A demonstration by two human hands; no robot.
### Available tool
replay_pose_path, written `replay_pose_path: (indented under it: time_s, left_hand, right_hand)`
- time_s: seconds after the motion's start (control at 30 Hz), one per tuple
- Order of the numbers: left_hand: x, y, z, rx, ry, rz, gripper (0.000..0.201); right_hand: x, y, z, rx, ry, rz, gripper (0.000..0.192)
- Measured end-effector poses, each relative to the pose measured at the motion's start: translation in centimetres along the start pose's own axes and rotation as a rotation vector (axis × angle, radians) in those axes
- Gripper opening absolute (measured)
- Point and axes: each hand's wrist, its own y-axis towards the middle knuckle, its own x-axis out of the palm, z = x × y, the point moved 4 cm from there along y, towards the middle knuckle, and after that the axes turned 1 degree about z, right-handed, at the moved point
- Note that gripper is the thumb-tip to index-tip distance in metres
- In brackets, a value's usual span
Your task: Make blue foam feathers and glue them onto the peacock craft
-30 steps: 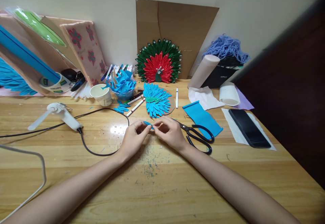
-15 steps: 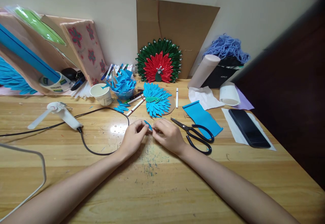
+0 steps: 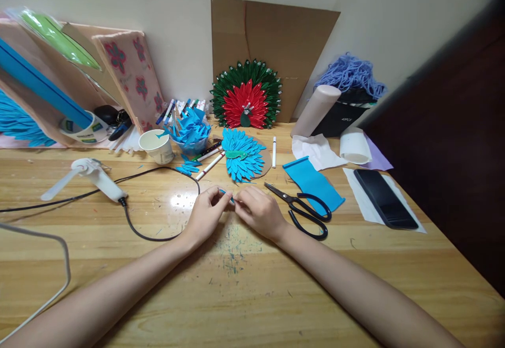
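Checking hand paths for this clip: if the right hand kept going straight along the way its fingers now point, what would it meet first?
The right hand points left, fingertips on a small blue paper piece. Straight on, it would first meet the left hand, which pinches the same piece; they look nearly touching.

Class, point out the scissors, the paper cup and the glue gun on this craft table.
scissors [image 3: 302, 205]: head view, on the pivot where the blades meet the handles.
paper cup [image 3: 160, 148]: head view, on its outer wall.
glue gun [image 3: 100, 178]: head view, on the white body.
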Motion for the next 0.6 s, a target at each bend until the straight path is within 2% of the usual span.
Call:
replay_pose_path:
  time_s: [0.27, 0.43, 0.6]
  left_hand:
    - [-0.1, 0.1, -0.4, -0.002, -0.077, -0.004, 0.026]
    - [0.0, 0.1, -0.5, 0.005, -0.096, 0.012, 0.026]
    - [0.0, 0.1, -0.7, 0.013, -0.051, 0.011, 0.027]
  right_hand:
    - [0.2, -0.1, 0.7, 0.113, 0.161, 0.012, 0.009]
    - [-0.1, 0.1, 1.1, 0.278, 0.321, 0.033, 0.012]
    - [0.1, 0.4, 1.7, 0.381, 0.527, -0.042, 0.017]
